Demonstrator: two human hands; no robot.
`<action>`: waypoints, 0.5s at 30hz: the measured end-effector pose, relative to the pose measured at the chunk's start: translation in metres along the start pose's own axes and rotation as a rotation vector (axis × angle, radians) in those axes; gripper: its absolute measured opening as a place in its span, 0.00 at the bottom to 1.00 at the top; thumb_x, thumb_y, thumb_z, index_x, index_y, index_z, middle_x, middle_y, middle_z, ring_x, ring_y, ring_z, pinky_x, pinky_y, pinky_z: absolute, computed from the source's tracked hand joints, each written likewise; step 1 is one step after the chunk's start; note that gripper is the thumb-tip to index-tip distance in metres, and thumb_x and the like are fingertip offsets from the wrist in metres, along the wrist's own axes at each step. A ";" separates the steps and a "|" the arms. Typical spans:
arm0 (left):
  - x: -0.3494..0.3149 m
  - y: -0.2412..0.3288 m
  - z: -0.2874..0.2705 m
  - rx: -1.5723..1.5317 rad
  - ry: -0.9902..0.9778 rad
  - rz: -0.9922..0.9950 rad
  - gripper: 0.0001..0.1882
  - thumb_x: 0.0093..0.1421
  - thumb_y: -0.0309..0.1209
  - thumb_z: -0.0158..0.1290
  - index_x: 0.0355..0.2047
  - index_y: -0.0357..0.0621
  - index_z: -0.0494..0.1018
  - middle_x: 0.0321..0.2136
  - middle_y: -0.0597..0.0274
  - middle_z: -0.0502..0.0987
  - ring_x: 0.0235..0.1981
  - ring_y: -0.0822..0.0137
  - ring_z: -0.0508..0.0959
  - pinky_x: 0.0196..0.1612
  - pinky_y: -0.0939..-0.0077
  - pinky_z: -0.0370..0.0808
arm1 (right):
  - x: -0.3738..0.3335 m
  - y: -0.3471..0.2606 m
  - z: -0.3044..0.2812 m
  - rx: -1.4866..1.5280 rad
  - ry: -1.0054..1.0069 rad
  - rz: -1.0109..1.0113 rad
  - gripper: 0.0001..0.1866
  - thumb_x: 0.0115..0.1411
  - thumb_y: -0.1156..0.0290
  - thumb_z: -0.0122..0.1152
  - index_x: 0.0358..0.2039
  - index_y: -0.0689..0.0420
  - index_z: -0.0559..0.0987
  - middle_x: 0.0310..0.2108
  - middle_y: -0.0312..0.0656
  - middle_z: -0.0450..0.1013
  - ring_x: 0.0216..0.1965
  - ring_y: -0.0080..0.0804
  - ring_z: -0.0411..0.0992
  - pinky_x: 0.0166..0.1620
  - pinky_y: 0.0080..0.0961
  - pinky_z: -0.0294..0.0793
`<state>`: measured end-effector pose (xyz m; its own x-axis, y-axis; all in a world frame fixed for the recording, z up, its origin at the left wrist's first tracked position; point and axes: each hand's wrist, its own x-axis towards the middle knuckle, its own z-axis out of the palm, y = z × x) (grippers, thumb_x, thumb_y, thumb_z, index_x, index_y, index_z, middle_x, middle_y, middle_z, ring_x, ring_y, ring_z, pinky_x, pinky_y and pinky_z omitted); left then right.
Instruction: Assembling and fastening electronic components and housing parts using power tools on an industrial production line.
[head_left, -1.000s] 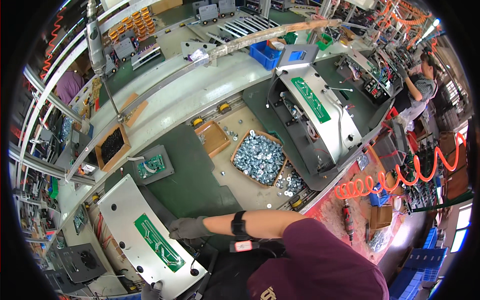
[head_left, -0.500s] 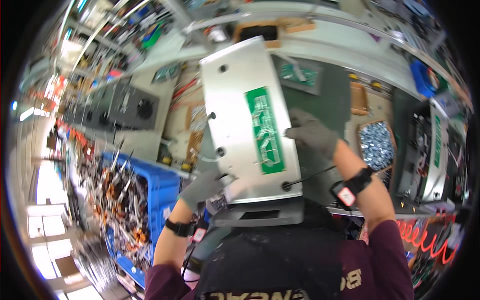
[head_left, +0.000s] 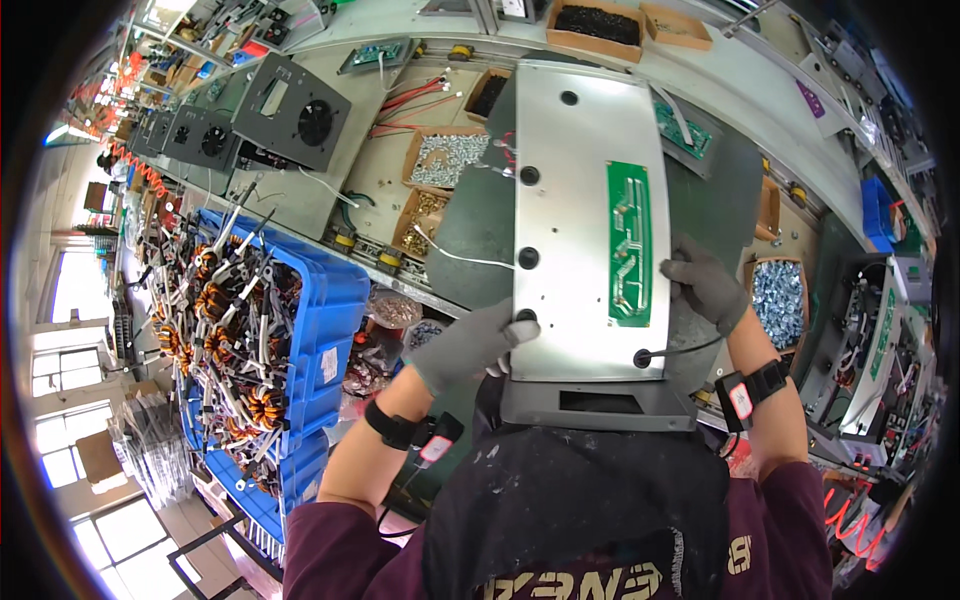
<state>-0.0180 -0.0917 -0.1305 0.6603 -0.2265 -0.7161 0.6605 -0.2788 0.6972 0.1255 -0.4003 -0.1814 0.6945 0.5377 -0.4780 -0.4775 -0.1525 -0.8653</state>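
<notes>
A long silvery metal panel [head_left: 565, 225] lies in front of me, with several black-ringed holes along it. On its right half sits a green circuit board [head_left: 629, 245]. My left hand [head_left: 468, 345], in a grey glove, is closed on the panel's lower left edge, thumb on top. My right hand [head_left: 712, 287], gloved too, holds the right edge with bent fingers partly hidden behind it. A black cable runs from a lower hole [head_left: 643, 357] toward my right wrist. Under the panel's near end is a dark grey metal plate [head_left: 530, 405] with a rectangular opening.
To the left stands a blue crate [head_left: 335, 310] full of wired copper coils [head_left: 215, 300]. Boxes of screws [head_left: 450, 158] lie beyond it; another screw box [head_left: 778, 300] is at right. Grey fan housings [head_left: 295, 115] stand far left. Another green board [head_left: 685, 130] lies behind the panel.
The panel has turned from a slant to nearly straight and sits further right in view. Both hands have shifted right with it and keep hold of its edges.
</notes>
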 end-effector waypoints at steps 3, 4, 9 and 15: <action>0.007 0.000 0.013 0.058 -0.053 0.028 0.25 0.64 0.48 0.46 0.52 0.43 0.66 0.29 0.65 0.74 0.23 0.76 0.73 0.25 0.82 0.71 | -0.007 0.000 -0.006 -0.017 0.077 0.014 0.21 0.57 0.70 0.54 0.50 0.63 0.68 0.32 0.36 0.69 0.26 0.20 0.65 0.29 0.17 0.65; 0.010 0.000 0.019 0.044 -0.110 0.046 0.25 0.64 0.48 0.46 0.52 0.42 0.65 0.29 0.64 0.74 0.24 0.75 0.74 0.26 0.82 0.72 | -0.016 0.002 -0.008 -0.008 0.131 0.042 0.20 0.57 0.70 0.54 0.50 0.63 0.69 0.31 0.36 0.69 0.25 0.20 0.64 0.29 0.16 0.65; 0.028 0.000 0.049 -0.080 -0.342 0.133 0.26 0.65 0.45 0.45 0.57 0.42 0.61 0.31 0.60 0.74 0.28 0.73 0.75 0.30 0.80 0.75 | -0.060 0.010 -0.027 -0.092 0.218 -0.093 0.25 0.58 0.69 0.53 0.55 0.64 0.66 0.29 0.34 0.70 0.23 0.16 0.63 0.25 0.14 0.63; 0.044 0.013 0.095 -0.099 -0.412 0.147 0.26 0.65 0.38 0.46 0.60 0.44 0.56 0.31 0.61 0.72 0.26 0.75 0.72 0.29 0.80 0.72 | -0.094 0.017 -0.063 -0.218 0.357 0.090 0.24 0.57 0.70 0.56 0.54 0.63 0.67 0.21 0.28 0.66 0.18 0.14 0.61 0.21 0.14 0.60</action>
<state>-0.0141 -0.1936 -0.1557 0.5654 -0.6154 -0.5492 0.6143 -0.1301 0.7782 0.0859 -0.5061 -0.1611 0.8161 0.1996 -0.5423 -0.4466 -0.3779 -0.8110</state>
